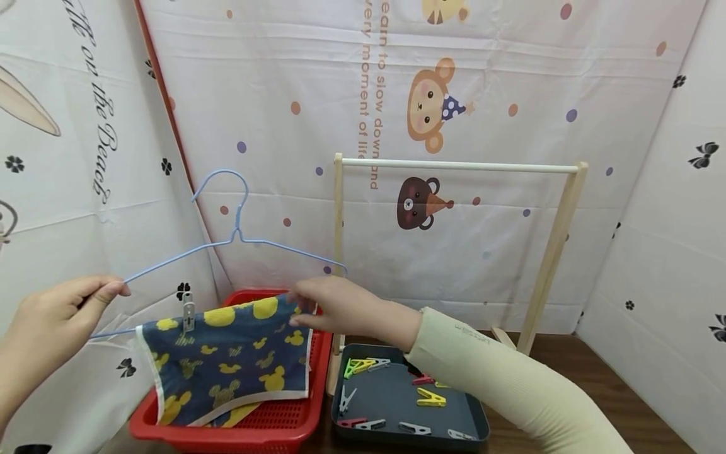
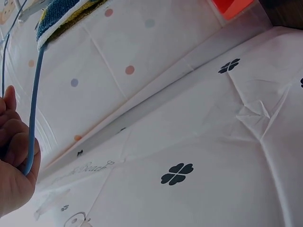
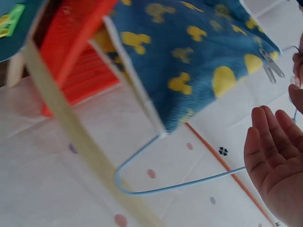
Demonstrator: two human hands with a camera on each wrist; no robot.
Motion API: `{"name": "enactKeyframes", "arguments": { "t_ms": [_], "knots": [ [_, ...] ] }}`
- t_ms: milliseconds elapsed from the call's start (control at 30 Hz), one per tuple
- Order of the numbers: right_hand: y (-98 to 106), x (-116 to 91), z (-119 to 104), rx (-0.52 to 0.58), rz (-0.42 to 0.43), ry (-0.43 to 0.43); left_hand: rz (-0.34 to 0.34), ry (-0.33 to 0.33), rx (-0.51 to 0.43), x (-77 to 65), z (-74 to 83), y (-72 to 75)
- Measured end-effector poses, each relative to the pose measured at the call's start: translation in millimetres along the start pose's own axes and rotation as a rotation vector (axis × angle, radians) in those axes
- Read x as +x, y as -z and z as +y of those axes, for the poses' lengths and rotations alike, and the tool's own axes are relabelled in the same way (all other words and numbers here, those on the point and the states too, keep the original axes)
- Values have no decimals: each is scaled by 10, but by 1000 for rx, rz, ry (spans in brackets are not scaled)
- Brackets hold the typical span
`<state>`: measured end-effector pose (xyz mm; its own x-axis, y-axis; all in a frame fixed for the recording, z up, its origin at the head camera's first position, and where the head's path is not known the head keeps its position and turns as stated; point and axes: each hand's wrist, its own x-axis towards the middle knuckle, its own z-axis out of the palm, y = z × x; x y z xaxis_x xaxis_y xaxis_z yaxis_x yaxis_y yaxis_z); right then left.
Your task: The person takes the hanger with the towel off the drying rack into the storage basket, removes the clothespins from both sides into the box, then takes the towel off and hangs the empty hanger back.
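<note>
My left hand (image 1: 68, 321) grips a blue clothes hanger (image 1: 170, 258) by its left end and holds it up, hook at the top. Over the lower bar hangs a dark blue cloth (image 1: 227, 359) with yellow mouse-head shapes and white edging. One grey clothespin (image 1: 189, 313) clamps it near its upper left corner. In the left wrist view, fingers curl round the hanger wire (image 2: 34, 104). Near the cloth's upper right corner is my right hand (image 1: 340, 309); the right wrist view shows its fingers (image 3: 270, 137) fairly straight, apart from the cloth.
Below the cloth stands a red basket (image 1: 227, 435). Beside it, a dark grey tray (image 1: 391, 388) holds several colored clothespins, including a yellow clothespin (image 1: 431, 397). A wooden rack with a white rail (image 1: 459, 166) rises behind the tray. Printed sheets hang around the table.
</note>
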<state>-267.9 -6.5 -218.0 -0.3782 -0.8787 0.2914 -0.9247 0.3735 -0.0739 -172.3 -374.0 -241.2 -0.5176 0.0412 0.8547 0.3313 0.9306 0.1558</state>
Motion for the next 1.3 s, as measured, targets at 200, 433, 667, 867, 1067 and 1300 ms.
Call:
{"name": "enactKeyframes", "arguments": {
  "t_ms": [200, 433, 667, 867, 1067, 1300],
  "knots": [
    [69, 392, -143, 98, 12, -140, -11, -7, 2, 51, 27, -18],
    [-98, 875, -390, 158, -36, -189, 2, -13, 15, 86, 54, -12],
    [-229, 1209, -620, 182, -65, -240, 15, 25, -24, 99, 63, 6],
    [-328, 1320, -677, 207, -42, -243, 39, 42, -48, 107, 92, -8],
    [-403, 1320, -693, 208, 38, -255, 60, 8, -79, 83, 16, -71],
    [-459, 1320, -697, 195, 98, -266, 59, 17, -87, 77, 66, -97]
  ]
}}
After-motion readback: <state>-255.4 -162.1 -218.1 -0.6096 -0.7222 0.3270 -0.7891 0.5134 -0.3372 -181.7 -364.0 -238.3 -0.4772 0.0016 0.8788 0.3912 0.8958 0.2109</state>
